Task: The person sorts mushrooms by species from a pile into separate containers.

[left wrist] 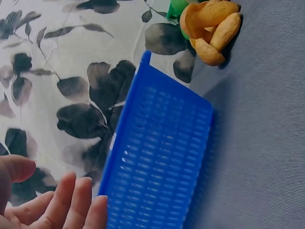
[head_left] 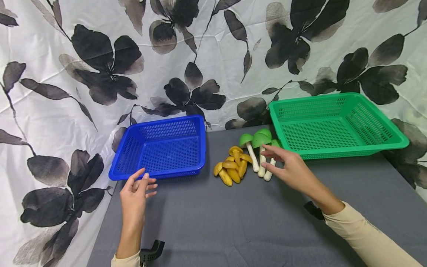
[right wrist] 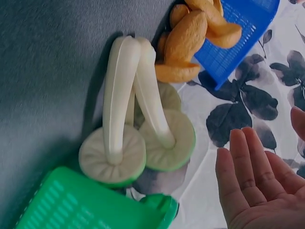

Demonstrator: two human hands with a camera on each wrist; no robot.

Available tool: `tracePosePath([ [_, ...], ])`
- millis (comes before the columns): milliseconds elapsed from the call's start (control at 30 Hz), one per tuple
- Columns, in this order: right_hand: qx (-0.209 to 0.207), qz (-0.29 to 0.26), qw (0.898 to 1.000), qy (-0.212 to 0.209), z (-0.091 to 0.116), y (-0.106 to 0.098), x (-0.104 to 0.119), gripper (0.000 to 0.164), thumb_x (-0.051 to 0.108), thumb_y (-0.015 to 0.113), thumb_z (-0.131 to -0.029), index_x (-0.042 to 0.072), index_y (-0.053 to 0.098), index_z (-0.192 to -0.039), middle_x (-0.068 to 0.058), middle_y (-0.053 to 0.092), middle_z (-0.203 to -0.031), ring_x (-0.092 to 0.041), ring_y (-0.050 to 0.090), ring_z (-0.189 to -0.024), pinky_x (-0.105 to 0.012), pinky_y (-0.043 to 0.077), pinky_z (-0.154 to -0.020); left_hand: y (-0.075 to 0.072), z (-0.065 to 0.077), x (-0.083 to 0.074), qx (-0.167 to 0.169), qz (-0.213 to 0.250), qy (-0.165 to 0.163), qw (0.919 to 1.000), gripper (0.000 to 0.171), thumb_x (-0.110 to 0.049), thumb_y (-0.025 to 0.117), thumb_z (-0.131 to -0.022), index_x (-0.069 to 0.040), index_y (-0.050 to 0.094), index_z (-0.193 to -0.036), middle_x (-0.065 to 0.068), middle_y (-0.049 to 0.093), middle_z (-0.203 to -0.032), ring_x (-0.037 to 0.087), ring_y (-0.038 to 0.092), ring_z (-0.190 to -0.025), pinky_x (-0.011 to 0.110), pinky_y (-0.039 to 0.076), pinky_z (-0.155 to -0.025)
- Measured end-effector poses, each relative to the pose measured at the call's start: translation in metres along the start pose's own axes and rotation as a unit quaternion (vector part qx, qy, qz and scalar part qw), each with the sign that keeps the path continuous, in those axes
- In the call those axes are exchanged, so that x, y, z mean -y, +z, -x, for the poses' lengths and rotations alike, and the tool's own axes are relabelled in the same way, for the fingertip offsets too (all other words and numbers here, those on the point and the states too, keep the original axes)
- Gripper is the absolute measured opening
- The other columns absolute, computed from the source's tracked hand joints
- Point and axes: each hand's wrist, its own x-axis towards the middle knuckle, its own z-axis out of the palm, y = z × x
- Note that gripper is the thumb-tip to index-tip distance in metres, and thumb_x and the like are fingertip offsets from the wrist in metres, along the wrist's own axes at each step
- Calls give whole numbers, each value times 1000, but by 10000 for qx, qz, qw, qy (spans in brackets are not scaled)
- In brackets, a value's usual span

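Observation:
My right hand [head_left: 291, 168] hovers over the green-capped toy mushrooms [head_left: 261, 139], thumb and fingers apart with nothing between them. Their long white stems [right wrist: 121, 86] point toward the front, and the hand overlaps part of them in the head view. Just left of these lies a cluster of yellow-brown toy mushrooms [head_left: 233, 167]. My left hand [head_left: 135, 194] is held at the front left rim of a blue plastic basket [head_left: 156, 174], holding nothing, its fingers loosely bent. In the left wrist view its fingers [left wrist: 71, 200] overlap the basket's edge.
A green plastic basket [head_left: 343, 152] stands at the back right, beside the green-capped mushrooms. Both baskets have bare mesh bottoms. Grey cloth [head_left: 227, 222] covers the table, and a white curtain [head_left: 213, 55] with dark flowers hangs behind it.

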Motion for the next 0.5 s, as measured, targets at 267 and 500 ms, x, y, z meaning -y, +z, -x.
tracePosePath([
  [267,67,-383,9992,34,-8,10,1,57,20,77,-92,11,55,-145,-6,71,-122,-28,70,-109,-49,56,-91,-8,0,16,-501,-75,-255,9984,45,-37,66,-99,-16,59,-138,12,73,-107,19,76,-83,34,62,-65],
  [500,180,-685,9975,48,-15,20,1,50,19,76,-93,10,60,-139,-10,72,-119,-30,70,-107,-51,56,-92,-1,-8,35,-919,-576,15,9941,62,-35,68,-98,-17,44,-152,5,68,-104,3,71,-77,27,60,-61],
])
